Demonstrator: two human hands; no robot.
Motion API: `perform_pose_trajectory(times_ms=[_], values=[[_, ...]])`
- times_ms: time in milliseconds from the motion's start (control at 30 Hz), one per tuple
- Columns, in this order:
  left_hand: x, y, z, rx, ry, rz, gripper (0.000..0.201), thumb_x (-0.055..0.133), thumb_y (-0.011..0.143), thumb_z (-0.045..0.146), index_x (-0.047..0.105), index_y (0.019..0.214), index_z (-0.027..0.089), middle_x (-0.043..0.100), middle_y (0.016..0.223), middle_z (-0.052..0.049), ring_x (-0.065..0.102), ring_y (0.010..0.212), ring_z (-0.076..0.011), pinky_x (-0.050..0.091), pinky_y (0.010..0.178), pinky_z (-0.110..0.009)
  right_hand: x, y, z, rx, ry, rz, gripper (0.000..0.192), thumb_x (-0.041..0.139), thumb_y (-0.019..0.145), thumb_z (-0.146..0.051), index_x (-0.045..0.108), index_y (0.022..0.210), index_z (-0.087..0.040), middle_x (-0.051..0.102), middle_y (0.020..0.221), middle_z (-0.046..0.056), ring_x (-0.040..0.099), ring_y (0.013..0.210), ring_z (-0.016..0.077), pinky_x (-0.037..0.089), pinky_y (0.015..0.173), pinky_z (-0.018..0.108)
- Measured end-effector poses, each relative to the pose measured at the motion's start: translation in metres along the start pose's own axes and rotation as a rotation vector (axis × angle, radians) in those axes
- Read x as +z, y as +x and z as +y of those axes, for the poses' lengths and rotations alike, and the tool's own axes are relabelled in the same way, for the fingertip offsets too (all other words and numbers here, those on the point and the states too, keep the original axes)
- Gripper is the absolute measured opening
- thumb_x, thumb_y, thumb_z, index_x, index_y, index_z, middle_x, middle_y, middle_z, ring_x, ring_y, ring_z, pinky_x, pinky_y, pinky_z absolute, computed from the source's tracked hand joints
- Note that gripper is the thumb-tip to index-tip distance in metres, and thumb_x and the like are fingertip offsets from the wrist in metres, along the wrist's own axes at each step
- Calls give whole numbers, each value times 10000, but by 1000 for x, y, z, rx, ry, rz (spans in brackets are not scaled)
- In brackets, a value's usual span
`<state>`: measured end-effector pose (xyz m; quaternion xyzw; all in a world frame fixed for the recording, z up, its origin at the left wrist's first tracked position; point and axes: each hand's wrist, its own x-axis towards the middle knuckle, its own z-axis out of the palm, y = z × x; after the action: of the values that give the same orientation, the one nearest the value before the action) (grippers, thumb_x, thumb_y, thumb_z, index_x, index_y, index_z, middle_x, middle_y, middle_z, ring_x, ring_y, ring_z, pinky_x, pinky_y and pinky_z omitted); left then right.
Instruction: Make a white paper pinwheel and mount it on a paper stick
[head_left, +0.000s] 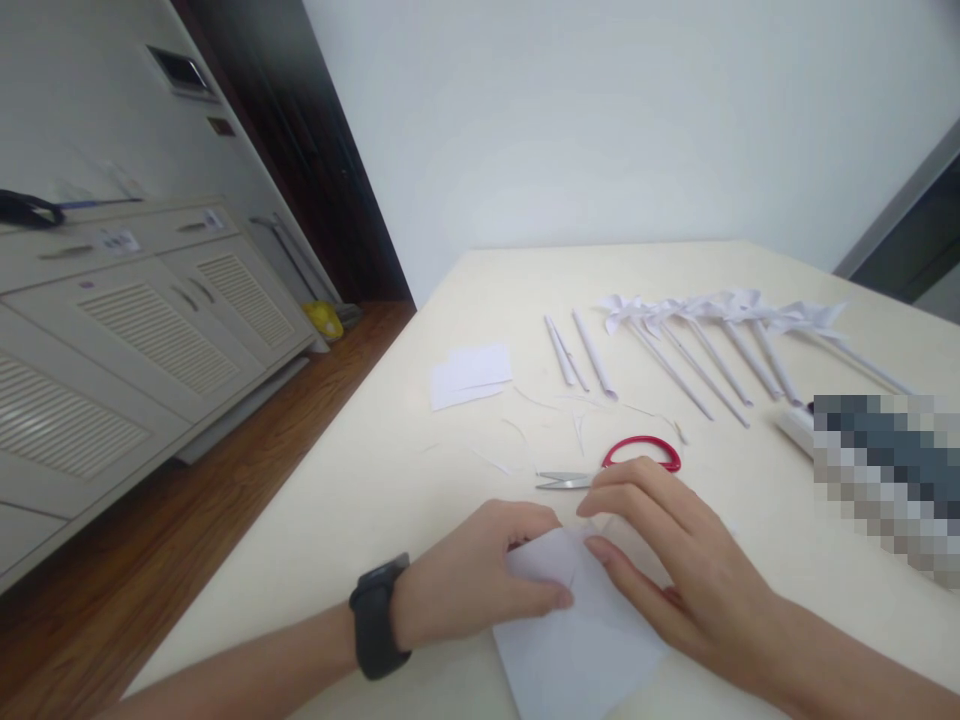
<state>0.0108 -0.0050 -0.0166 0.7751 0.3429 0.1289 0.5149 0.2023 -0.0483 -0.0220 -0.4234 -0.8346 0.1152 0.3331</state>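
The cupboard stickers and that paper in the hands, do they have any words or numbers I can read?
No text can be read here.
Sticker on the cupboard drawer: there is print, but too small and blurred to read.
Second drawer sticker: too blurred to read.
White paper under the left hand and right hand: no writing shows.
Red-handled scissors: no brand visible.

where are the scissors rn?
Head view: the scissors lie on the table just beyond the right hand, red handles toward the paper pinwheels.
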Motion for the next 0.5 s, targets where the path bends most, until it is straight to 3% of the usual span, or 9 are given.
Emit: perform_pose_trajectory(times_ms=[167,267,400,500], values=[[-4,1,3,-109,-291,165,170,600,730,248,600,871,154,623,831,-23,567,736,-178,438,609,-252,-5,2,5,255,76,-18,263,531,791,-243,429,1034,-236,515,1026,55,513,896,199,495,670,335],[-5,-1,4,-138,-446,306,257,611,735,318,587,934,157,640,907,-57,593,769,-200,462,645,-289,-8,6,8,390,163,-49,207,522,800,-264,447,992,-246,547,991,43,544,864,190,519,602,294],[-4,-1,4,-118,-572,387,272,635,726,293,590,964,171,656,936,-58,608,764,-196,474,654,-299,-14,12,8,368,258,-9,46,472,833,-208,507,857,-225,590,862,22,574,778,160,520,660,291],[-3,-1,4,-101,-578,368,274,641,725,279,587,970,169,657,945,-58,603,795,-200,472,680,-303,-18,14,6,391,320,-2,108,441,851,-205,525,784,-212,589,828,25,573,753,152,513,593,254]])
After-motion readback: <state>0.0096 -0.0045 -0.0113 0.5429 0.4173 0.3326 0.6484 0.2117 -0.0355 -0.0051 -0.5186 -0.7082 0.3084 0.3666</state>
